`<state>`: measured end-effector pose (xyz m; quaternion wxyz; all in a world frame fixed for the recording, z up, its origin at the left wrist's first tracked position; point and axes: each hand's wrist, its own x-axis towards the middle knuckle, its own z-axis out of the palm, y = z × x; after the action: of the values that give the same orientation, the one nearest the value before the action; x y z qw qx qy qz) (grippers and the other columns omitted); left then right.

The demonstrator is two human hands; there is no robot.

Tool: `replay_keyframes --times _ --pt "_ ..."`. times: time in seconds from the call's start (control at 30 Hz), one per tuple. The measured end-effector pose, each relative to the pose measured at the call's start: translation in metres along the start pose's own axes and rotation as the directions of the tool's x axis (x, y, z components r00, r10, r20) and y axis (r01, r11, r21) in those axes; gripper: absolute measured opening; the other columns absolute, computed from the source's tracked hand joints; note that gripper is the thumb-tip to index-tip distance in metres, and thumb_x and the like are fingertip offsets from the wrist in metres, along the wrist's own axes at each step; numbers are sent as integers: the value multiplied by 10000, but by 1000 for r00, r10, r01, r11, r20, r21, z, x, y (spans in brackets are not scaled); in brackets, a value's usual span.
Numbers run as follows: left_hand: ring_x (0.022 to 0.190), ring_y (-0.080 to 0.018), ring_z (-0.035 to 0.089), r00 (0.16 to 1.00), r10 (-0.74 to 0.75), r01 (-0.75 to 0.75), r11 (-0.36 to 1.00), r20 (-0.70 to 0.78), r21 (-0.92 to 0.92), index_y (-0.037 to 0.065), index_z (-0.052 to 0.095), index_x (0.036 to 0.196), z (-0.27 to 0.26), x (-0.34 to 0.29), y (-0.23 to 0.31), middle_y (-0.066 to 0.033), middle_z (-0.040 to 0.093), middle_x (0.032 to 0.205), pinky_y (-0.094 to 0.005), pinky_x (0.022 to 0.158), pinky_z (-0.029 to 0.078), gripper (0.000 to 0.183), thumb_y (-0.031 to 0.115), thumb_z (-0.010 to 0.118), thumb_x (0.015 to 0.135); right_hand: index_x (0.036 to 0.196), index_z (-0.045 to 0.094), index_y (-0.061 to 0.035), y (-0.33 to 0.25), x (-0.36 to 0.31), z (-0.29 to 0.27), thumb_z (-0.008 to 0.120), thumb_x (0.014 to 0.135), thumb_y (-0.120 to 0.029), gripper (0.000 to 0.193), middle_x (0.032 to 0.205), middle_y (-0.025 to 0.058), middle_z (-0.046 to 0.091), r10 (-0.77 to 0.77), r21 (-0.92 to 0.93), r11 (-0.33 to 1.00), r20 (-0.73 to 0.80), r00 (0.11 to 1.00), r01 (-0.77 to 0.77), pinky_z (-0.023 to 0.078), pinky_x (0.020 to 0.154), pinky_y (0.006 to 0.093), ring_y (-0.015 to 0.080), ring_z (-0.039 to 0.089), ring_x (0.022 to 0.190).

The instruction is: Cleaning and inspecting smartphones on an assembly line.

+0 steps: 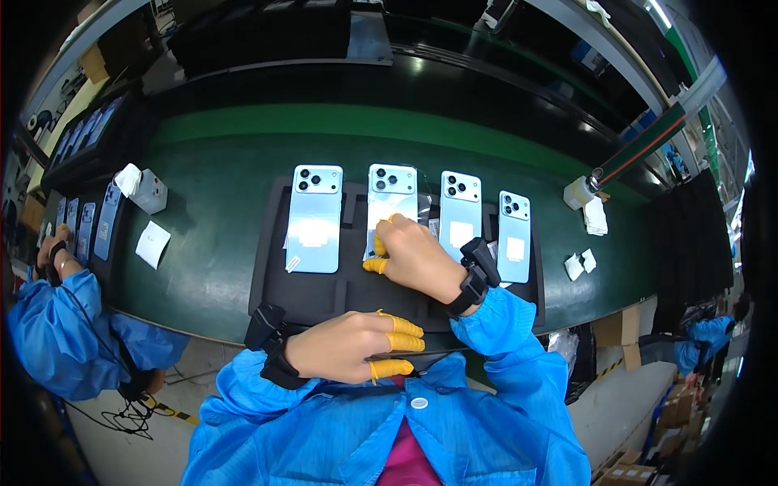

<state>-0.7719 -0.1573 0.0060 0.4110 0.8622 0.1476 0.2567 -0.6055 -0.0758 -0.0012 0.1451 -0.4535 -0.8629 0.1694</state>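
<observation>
Several light-blue phones lie back-up in a row on a black foam tray (279, 292), camera bumps at the far end and pale labels on their backs. My right hand (425, 257), with yellow finger cots, has its bent fingers and thumb at the lower left of the second phone (394, 190); the lower part of that phone is covered by the hand. Right of it lie the third phone (460, 211) and the fourth phone (515, 231); the first phone (316, 215) is at the left. Close to my body, my left hand (352, 344) grips a thin dark flat object (433, 353) seen edge-on.
The tray rests on a green workbench (211, 267). A white container (150, 192) and a white paper (152, 243) stand left; a bottle (578, 193) and white wipes (577, 266) are right. At far left a co-worker's hand (58, 247) is near more phones (85, 231).
</observation>
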Motion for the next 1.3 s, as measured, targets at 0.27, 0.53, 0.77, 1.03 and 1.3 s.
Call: replay_keyframes --times 0.27,0.53,0.77,1.03,1.3 --pt "967 -296 635 931 -127 219 945 -343 243 27 666 1060 -15 -5 -16 -131 659 1027 -384 895 496 299 138 708 786 817 645 30 25 15 -13 655 714 -105 170 777 208 647 60 207 975 124 990 -85 506 625 361 335 637 682" --pt "1168 -332 509 957 -56 232 738 -286 634 2 609 1159 -1 -2 -40 -183 565 1179 -455 1085 311 495 347 666 808 874 628 66 28 10 -15 609 753 -79 189 763 187 636 11 228 973 134 991 -42 499 616 329 281 633 662" --pt "1189 -332 497 956 -78 243 752 -283 613 7 566 1226 2 -2 -43 -195 557 1200 -460 1089 304 559 366 667 809 876 629 64 46 20 -28 564 807 -39 140 800 108 623 277 644 586 411 869 -491 474 578 244 131 584 653" --pt "1268 -331 438 957 -153 276 739 -246 615 20 471 1331 6 -1 -47 -197 520 1293 -469 1106 264 656 473 559 865 892 643 -4 48 11 -66 609 771 -43 131 783 73 622 349 800 575 -53 936 -169 452 545 246 127 585 649" --pt "1187 -337 492 965 -64 213 753 -253 622 7 539 1250 -1 -10 -37 -196 561 1215 -473 1039 332 601 451 586 849 862 591 49 -67 55 -51 674 660 -36 235 785 176 601 -400 -35 907 -387 831 420 507 625 355 305 606 676"
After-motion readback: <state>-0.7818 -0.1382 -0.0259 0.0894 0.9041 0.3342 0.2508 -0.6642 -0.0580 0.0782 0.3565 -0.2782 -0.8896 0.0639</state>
